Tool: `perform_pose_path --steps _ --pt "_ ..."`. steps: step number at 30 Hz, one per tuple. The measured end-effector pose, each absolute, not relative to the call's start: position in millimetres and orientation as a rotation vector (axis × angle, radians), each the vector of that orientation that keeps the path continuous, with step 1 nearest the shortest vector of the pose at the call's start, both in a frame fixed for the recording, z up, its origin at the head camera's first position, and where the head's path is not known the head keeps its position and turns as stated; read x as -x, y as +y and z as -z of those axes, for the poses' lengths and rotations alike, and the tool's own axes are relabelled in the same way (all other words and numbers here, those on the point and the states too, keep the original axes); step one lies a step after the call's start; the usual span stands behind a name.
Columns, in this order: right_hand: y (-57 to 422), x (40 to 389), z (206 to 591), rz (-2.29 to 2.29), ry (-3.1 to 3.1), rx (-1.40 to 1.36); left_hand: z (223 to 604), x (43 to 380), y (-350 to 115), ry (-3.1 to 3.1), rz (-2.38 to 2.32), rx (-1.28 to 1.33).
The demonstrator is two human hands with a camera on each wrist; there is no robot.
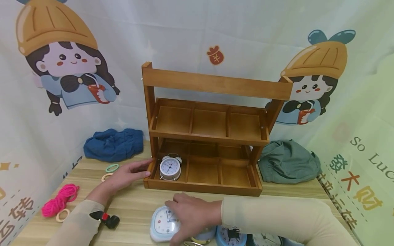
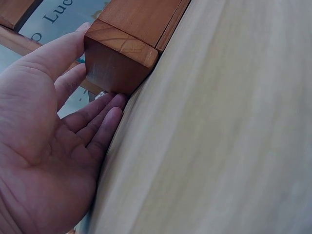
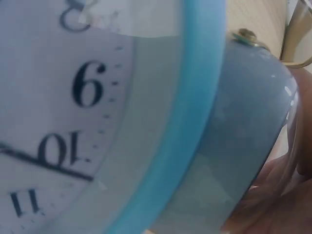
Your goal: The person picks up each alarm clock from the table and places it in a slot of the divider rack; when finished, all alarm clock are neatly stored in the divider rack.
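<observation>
My left hand [image 1: 130, 174] rests against the left end of a wooden two-tier shelf [image 1: 203, 188]. In the left wrist view its thumb and fairly straight fingers [image 2: 105, 126] touch the shelf's corner. A small white twin-bell alarm clock [image 1: 170, 168] stands in the lower left compartment. In front of the shelf, my right hand [image 1: 195, 213] grips a pale blue, rounded-square alarm clock [image 1: 164, 223] by its right side, fingers at the top edge and thumb at the bottom. A blue-rimmed clock [image 3: 204, 97] fills much of the right wrist view, partly hiding that hand.
More clocks, including a round blue one [image 1: 231, 235] and a dark-rimmed one [image 1: 266, 239], lie under the right forearm. Blue cloth [image 1: 114, 145] and green cloth [image 1: 289, 162] flank the shelf. Pink yarn [image 1: 60, 200], a green ring [image 1: 112, 167] and a wooden ring [image 1: 63, 215] lie left.
</observation>
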State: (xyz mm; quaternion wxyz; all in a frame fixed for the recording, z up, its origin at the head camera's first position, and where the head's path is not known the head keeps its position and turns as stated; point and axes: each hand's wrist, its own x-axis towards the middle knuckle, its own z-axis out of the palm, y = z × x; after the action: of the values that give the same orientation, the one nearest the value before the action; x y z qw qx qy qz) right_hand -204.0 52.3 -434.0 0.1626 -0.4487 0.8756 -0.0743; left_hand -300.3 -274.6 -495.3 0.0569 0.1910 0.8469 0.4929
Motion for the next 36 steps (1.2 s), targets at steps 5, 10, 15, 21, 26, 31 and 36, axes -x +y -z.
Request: perform_pose_path --steps 5,10,15,21,26,31,36 --pt "57 209 430 0.274 2.555 1.275 495 300 -274 2.571 -1.5 -0.56" --pt "67 220 419 0.319 2.682 1.329 496 301 -275 2.576 -1.502 -0.561" --pt "86 241 409 0.337 2.818 1.329 497 302 -276 2.561 -1.521 -0.562" --pt "111 275 406 0.373 2.953 1.247 497 301 -276 2.578 -1.5 -0.559" --pt "129 301 410 0.372 3.017 1.168 495 301 -275 2.585 -1.488 -0.556" --pt "140 317 416 0.326 3.017 1.093 496 301 -275 2.564 -1.513 -0.555" --pt "147 328 425 0.246 2.998 1.112 495 301 -275 2.559 -1.511 -0.541"
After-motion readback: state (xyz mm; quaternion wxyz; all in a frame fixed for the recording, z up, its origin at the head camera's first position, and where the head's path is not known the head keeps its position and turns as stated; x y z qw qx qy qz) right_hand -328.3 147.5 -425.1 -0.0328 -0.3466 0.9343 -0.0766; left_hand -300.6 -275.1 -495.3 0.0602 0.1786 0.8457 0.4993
